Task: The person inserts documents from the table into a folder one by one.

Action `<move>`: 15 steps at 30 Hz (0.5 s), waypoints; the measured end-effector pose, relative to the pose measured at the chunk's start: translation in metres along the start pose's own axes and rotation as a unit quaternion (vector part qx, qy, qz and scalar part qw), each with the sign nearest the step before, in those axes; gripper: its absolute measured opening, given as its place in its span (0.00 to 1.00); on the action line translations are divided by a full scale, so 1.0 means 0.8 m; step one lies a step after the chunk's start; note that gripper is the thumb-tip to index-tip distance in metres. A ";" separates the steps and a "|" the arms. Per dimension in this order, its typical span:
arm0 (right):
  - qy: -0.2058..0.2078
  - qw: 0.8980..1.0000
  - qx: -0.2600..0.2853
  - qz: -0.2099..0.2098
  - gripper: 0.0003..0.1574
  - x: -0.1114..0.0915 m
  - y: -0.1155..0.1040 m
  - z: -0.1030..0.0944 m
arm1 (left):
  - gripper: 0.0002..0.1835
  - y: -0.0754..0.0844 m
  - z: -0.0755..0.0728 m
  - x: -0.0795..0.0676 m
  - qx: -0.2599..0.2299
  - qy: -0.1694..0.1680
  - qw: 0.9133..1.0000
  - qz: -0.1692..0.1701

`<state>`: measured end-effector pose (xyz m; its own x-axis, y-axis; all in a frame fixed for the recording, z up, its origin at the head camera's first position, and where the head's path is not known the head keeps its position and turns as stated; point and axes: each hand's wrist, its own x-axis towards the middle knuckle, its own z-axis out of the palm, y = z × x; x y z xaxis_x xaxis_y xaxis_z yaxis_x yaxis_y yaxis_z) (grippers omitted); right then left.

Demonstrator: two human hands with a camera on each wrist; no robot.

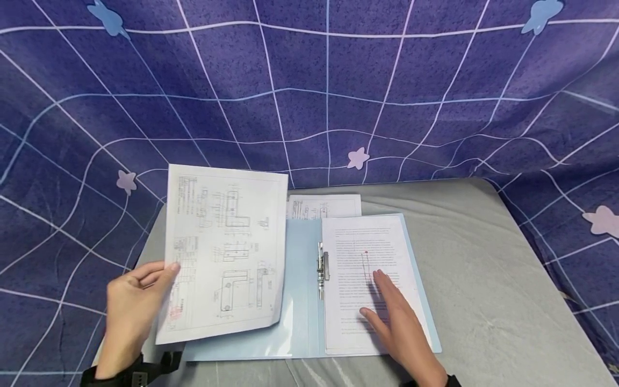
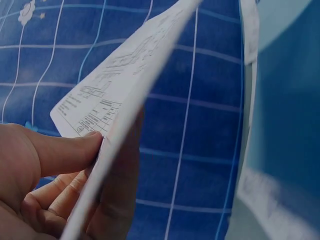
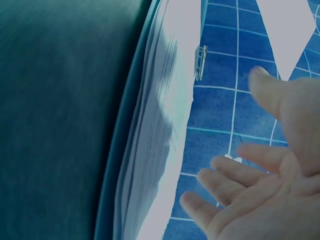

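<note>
My left hand (image 1: 134, 306) pinches the left edge of a stack of printed drawing sheets (image 1: 208, 242), thumb on the front and fingers behind, as the left wrist view shows. The sheets are lifted and tilted over the left cover of a light blue folder (image 1: 297, 322), which lies spread out. On its right side rests a pile of text pages (image 1: 358, 328) beside a metal clip (image 1: 323, 271). Over these pages is my right hand (image 1: 403, 328), its fingers extended and holding nothing. Red and dark marks show on the top page near its fingertips.
Behind the folder lies another drawing sheet (image 1: 333, 204), partly covered by it. The table has a grey cloth (image 1: 488, 301). A blue curtain (image 1: 309, 118) with a line grid and stars hangs at the back and both sides.
</note>
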<state>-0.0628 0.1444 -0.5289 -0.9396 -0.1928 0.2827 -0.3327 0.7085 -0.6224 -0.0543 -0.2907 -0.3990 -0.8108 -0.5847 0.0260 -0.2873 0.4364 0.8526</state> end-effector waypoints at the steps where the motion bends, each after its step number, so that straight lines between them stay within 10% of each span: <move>1: 0.005 1.000 0.007 0.005 0.52 0.001 -0.001 0.001 | 0.21 0.000 0.004 -0.003 -0.009 -0.010 1.000 -0.001; 15: 0.067 0.975 0.211 -0.021 0.43 0.014 -0.021 0.010 | 0.15 0.001 0.070 -0.039 -0.088 -0.080 0.993 -0.022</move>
<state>-0.0684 0.1249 -0.5213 -0.9147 -0.1065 0.3899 -0.4013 0.3540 -0.8448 -0.0578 -0.2333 -0.4283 -0.8744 -0.4777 -0.0846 -0.2419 0.2782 0.9295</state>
